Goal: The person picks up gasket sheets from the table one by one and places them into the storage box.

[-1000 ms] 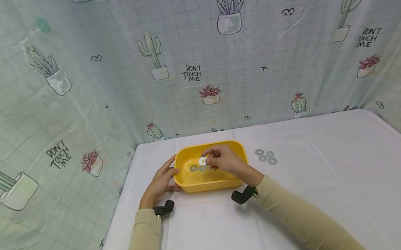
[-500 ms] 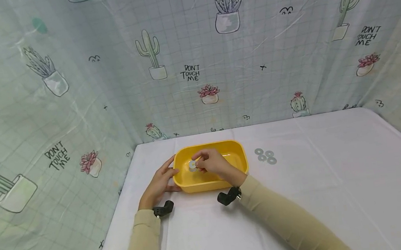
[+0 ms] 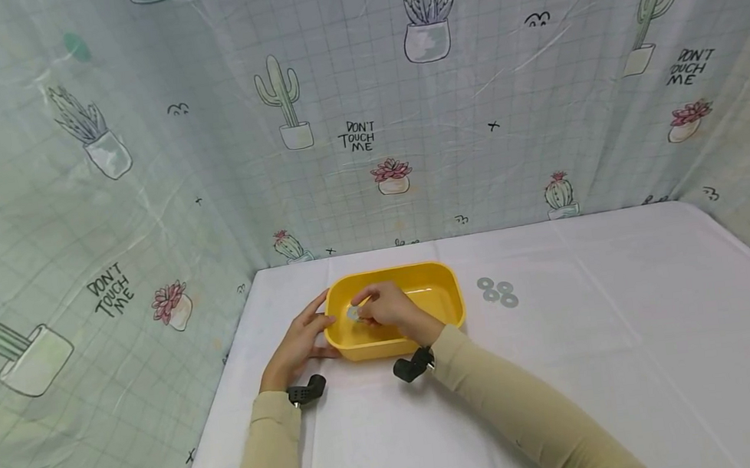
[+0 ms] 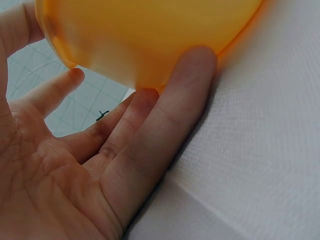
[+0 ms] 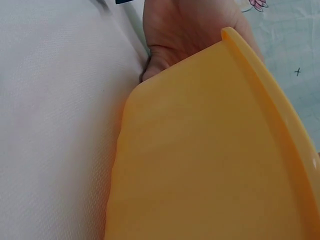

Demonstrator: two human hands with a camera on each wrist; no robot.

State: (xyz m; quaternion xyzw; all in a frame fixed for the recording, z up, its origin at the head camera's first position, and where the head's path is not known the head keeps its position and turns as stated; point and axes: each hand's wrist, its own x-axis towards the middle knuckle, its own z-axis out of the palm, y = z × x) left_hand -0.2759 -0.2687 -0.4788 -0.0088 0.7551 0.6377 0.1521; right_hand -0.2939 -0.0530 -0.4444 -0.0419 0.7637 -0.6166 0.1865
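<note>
- In the head view, I had the left hand [image 3: 299, 343] spread round the left end of the yellow, rounded-rectangular, plastic-looking tray [image 3: 391, 349], which stood on the white cloth-covered table [image 3: 633, 305].
- There, the right hand [image 3: 389, 306] was curled inside the tray's left half, apparently pinching a pale, flat, round ring [image 3: 352, 314], material unclear; whatever lay beneath was hidden from me.
- Four grey, flat, round rings [image 3: 500, 289] lay untouched right of the tray, so I judged the work only partway, the pinched ring not yet released.
- My left wrist view showed separated digits touching the tray's wall.
- My right wrist view gave mostly tray wall; I couldn't confirm the pinch.
</note>
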